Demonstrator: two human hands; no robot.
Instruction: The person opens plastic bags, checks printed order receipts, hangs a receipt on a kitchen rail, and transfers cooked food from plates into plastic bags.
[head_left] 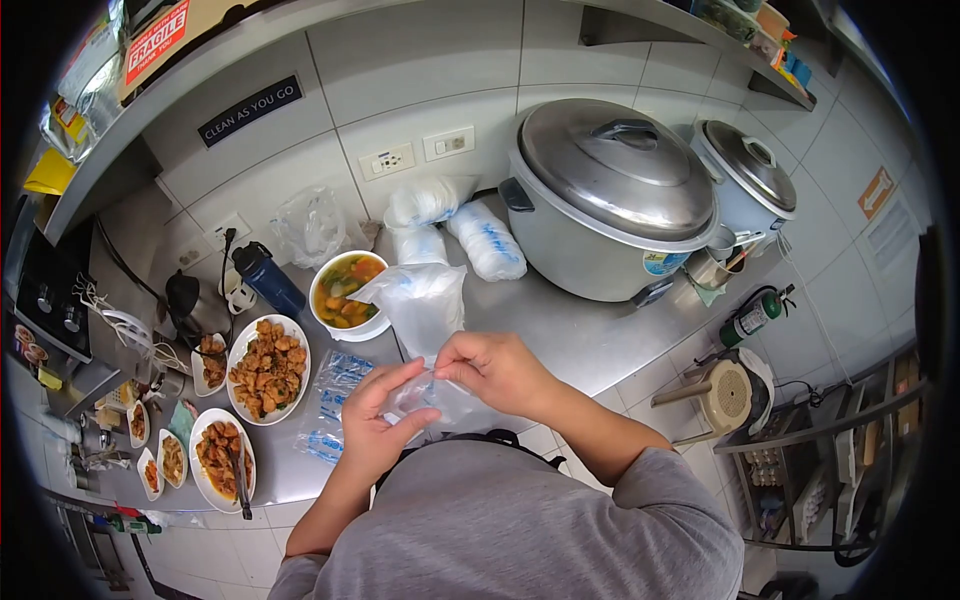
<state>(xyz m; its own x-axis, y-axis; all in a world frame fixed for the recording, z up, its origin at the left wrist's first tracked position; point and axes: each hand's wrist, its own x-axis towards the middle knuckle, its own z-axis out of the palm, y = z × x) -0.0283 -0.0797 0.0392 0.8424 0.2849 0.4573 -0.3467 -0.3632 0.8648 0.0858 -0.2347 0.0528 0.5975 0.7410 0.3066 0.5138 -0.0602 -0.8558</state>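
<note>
A thin clear plastic bag (448, 402) is between my hands, close to my body at the counter's front edge. My right hand (497, 372) is closed, pinching the bag's upper edge between thumb and fingers. On the bag's other side, my left hand (380, 412) has its thumb and fingers spread apart, its fingertips touching the plastic. Beside it lies a flat clear packet with blue print (335, 400). Just beyond the hands stands a whitish plastic bag (425, 305), next to a white bowl of vegetable soup (347, 290).
Left are a plate of fried pieces (268, 370), a saucy dish with a spoon (222, 455), smaller dishes and a dark blue bottle (268, 280). Wrapped white stacks (487, 240) lie beside a large lidded cooker (615, 200). A stool (722, 398) stands right.
</note>
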